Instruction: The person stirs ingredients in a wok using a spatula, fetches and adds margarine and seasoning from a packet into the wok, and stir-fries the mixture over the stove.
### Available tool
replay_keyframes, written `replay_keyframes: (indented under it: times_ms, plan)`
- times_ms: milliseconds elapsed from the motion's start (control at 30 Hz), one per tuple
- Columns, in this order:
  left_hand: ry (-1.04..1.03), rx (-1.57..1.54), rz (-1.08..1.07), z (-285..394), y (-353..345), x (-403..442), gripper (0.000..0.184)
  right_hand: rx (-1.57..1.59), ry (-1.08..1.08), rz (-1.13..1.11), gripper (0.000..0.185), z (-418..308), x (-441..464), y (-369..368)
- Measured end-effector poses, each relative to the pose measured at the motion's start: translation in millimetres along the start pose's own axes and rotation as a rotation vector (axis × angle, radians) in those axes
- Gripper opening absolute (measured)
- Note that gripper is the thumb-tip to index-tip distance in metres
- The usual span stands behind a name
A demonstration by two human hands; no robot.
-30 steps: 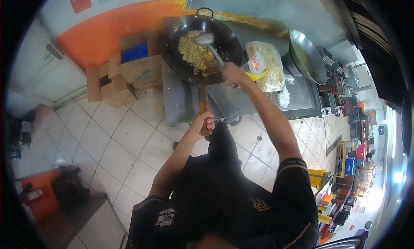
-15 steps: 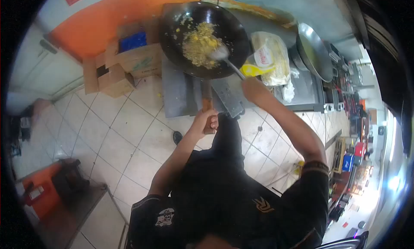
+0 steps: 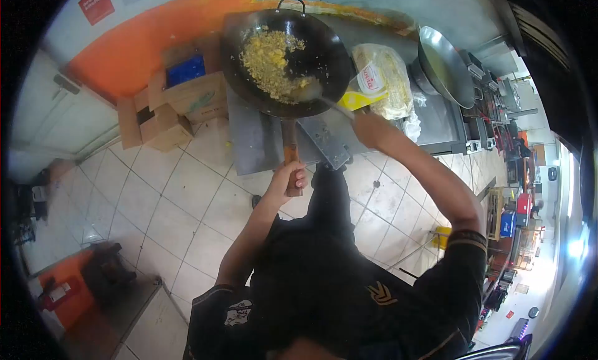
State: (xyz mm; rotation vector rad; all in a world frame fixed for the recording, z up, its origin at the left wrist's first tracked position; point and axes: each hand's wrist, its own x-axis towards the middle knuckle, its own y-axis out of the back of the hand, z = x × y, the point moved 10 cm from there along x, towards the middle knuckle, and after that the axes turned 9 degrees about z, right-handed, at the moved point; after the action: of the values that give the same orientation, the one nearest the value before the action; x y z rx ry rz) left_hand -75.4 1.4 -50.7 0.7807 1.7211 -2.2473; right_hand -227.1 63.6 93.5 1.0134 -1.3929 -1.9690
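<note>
A dark wok (image 3: pixel 328 48) sits over the stove at the top middle of the head view. Its wooden handle (image 3: pixel 290 149) points toward me, and the fingers of my left hand (image 3: pixel 286 179) are wrapped round it. My right hand (image 3: pixel 372 131) grips the long thin handle of a metal spatula (image 3: pixel 308 92), whose blurred head is down in the wok. Small pale grains with yellow bits, like fried rice with egg (image 3: pixel 265 61), spread over the wok's left side and lower middle. The spatula touches the food's lower right edge.
Right of the wok stand a plastic bag with a yellow and red label (image 3: pixel 383 76) and a second wide metal pan (image 3: pixel 445 67). Cardboard boxes (image 3: pixel 190 98) are to the left. The metal stove's front edge (image 3: pixel 249 167) faces me above a tiled floor (image 3: pixel 187 192).
The spatula head has moved down toward the wok's near side. The food is pushed more to the left and far side. Both hands keep their hold, and the view has shifted slightly.
</note>
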Motion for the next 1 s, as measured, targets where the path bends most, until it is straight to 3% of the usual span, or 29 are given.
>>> replay_keyframes:
  times_ms: [100,200,400,533,633,733,800,867,967,1000]
  plan:
    - [0.005,0.056,0.074,-3,8,0,0.017,-0.037,0.096,0.11,0.028,-2,103,-33]
    - [0.007,0.121,0.123,4,10,-4,0.017,0.263,-0.069,-0.309,0.033,-47,86,23]
    - [-0.054,0.164,0.106,30,18,-19,0.015,0.36,0.102,-0.001,0.041,-38,7,44]
    - [-0.071,0.223,0.092,32,17,-19,0.011,-0.107,0.281,0.115,0.034,-10,105,-41]
    - [-0.074,0.199,0.125,32,23,-19,0.01,0.114,0.309,0.146,0.032,-44,112,10]
    - [-0.061,0.179,0.137,31,26,-20,0.013,0.361,0.129,-0.07,0.034,-48,28,75]
    - [-0.056,0.157,0.103,30,23,-21,0.013,0.481,-0.002,-0.125,0.033,-35,-20,77]
    - [-0.06,0.137,0.082,32,23,-21,0.012,0.377,0.042,-0.048,0.031,-10,-22,63]
    - [-0.046,0.13,0.059,28,23,-15,0.009,0.012,0.369,0.197,0.029,25,63,-54]
    - [-0.043,0.125,0.057,28,25,-15,0.008,0.018,0.357,0.158,0.028,13,84,-49]
